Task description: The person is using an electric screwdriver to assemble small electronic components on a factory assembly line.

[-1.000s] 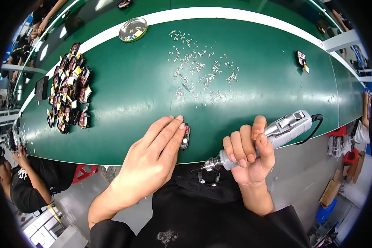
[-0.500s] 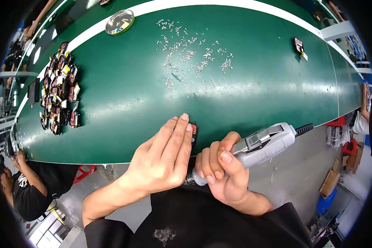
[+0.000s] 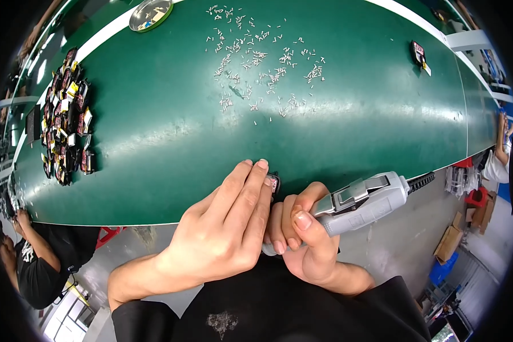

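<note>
My left hand (image 3: 228, 219) lies over a small black device (image 3: 275, 185) at the table's near edge, its long fingers extended side by side. Only the device's far end, with a reddish label, shows past the fingertips; the thumb and the rest of the device are hidden. My right hand (image 3: 305, 233) is wrapped round a grey electric screwdriver (image 3: 362, 202) with a metal lever on its upper side. The screwdriver slants down toward my left hand, which hides its tip. Whether the tip touches the device I cannot tell.
Many tiny silvery screws (image 3: 256, 57) are scattered over the green table (image 3: 154, 171). A pile of black devices with yellow and white tags (image 3: 65, 122) stands at left. One similar device (image 3: 419, 54) lies far right. A round dish (image 3: 150, 15) sits at the back; another person (image 3: 40, 256) works at left.
My view has shifted, so the screws and the pile sit higher and farther left. The screwdriver's front end has slipped further behind my left hand. Both hands keep their grip.
</note>
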Demonstrator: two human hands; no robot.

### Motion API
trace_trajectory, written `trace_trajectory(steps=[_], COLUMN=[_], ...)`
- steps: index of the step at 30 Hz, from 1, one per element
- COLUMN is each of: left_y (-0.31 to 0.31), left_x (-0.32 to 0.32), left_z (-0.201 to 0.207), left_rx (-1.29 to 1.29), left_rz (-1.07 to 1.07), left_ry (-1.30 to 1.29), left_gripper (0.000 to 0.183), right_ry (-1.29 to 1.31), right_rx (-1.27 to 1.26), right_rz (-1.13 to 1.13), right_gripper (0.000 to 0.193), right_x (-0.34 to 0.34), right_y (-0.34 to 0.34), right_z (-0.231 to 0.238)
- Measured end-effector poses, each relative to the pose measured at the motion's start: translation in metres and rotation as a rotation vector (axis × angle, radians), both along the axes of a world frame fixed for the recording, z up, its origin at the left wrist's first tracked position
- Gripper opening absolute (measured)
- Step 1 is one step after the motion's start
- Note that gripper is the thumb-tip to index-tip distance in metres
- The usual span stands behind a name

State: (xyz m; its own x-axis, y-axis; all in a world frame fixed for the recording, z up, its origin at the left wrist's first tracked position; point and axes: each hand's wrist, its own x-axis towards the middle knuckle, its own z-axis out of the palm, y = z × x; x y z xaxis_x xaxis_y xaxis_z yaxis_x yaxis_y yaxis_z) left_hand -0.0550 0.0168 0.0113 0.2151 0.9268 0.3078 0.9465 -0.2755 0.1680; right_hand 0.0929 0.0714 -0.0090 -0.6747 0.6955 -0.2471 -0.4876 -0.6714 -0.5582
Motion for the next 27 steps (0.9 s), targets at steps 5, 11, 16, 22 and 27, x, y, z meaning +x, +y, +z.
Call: trace_trajectory(steps=[5, 11, 16, 22, 27], left_y=[-0.005, -0.007, -0.008, -0.01, -0.01], left_x=[-0.002, 0.001, 0.005, 0.006, 0.007], left_z=[0.003, -0.003, -0.009, -0.013, -0.011], left_rx=[-0.103, -0.091, 0.0, 0.021, 0.006], left_rz=[0.007, 0.006, 0.03, 0.054, 0.063], left_ry=[-0.066, -0.08, 0.05, 0.065, 0.002], left_gripper=[0.036, 0.036, 0.035, 0.031, 0.031], right_ry=[0.21, 0.195, 0.144, 0.151, 0.141], right_rx=[0.095, 0.531, 0.582, 0.587, 0.597], right_rz=[0.128, 0.177, 0.226, 0.232, 0.232], right_gripper=[0.019, 0.031, 0.034, 0.035, 0.035], right_x=[0.016, 0.01, -0.003, -0.014, -0.017], right_y=[0.035, 0.089, 0.1, 0.101, 0.1], right_z=[0.012, 0.039, 0.042, 0.031, 0.027])
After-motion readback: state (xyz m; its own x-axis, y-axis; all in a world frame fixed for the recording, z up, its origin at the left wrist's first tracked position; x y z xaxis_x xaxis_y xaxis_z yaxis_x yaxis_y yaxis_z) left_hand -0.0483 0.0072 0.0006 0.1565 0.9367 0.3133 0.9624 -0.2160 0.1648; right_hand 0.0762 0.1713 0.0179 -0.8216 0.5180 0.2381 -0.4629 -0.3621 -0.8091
